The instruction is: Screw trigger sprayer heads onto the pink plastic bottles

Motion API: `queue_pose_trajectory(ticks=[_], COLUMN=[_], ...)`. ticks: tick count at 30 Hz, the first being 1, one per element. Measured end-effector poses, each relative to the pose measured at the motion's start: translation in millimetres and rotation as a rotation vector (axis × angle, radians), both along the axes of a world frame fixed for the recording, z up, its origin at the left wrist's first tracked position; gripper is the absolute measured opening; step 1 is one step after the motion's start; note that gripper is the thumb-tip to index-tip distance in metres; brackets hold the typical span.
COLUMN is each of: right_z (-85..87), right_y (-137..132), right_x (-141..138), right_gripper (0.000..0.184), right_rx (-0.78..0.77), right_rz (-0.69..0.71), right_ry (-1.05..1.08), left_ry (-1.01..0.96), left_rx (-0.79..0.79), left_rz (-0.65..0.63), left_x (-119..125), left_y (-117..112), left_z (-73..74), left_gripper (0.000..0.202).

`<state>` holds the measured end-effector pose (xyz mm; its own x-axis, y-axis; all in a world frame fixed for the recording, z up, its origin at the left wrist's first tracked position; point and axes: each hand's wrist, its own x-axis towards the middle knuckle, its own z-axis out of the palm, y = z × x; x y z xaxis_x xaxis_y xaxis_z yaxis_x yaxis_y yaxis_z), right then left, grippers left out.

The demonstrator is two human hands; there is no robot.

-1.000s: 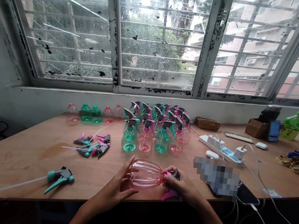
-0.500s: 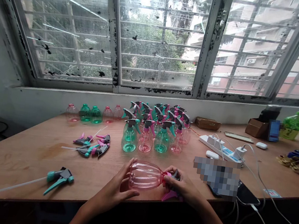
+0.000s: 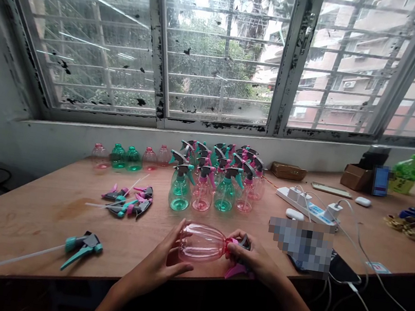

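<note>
The pink bottle (image 3: 200,245) is up in the hands, lying on its side, close to the middle of the front edge of the bench (image 3: 40,203). It is see-through, like pink candy, with long soft bumps running down it and shiny white streaks. It is fat and round at the bottom and gets thin at the neck. At the neck is a spray top (image 3: 236,270), pink and dark grey, with its pink trigger hanging down. The left hand (image 3: 165,253) is curled round the fat bottom end, and some fingers show through the pink. The right hand (image 3: 249,255) is closed tight on the spray top. I can't tell if a straw is inside.

Near the front edge, on the left, lies a blue-green sprayer (image 3: 85,247), its straw pointing to the front left corner. Toward the back edge stand pink and green bottles with sprayers on (image 3: 202,196)
</note>
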<state>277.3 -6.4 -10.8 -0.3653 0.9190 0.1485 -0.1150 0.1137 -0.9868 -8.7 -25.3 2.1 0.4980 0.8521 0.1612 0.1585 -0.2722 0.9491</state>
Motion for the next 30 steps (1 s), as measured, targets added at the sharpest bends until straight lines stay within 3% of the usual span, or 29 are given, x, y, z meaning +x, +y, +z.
queue_pose_trajectory(ticks=[5, 10, 22, 26, 30], right_z=[-0.4, -0.7, -2.0, -1.1, 0.8], right_y=[0.9, 0.6, 0.3, -0.8, -1.1], right_x=[0.3, 0.8, 0.5, 0.9, 0.2], right_gripper=[0.041, 0.040, 0.040, 0.039, 0.039], right_rx=[0.001, 0.001, -0.007, 0.001, 0.003], right_rz=[0.013, 0.009, 0.013, 0.011, 0.005], right_ry=[0.015, 0.021, 0.032, 0.024, 0.018], left_ry=[0.032, 0.010, 0.029, 0.000, -0.027], left_rx=[0.067, 0.010, 0.032, -0.018, -0.073], left_rz=[0.010, 0.028, 0.011, 0.022, 0.039], left_x=[0.0, 1.2, -1.5, -0.6, -0.4], left_y=[3.5, 1.1, 2.3, 1.2, 0.3], left_z=[-2.5, 1.2, -3.2, -1.5, 2.6], left_gripper=[0.099, 0.105, 0.098, 0.106, 0.102])
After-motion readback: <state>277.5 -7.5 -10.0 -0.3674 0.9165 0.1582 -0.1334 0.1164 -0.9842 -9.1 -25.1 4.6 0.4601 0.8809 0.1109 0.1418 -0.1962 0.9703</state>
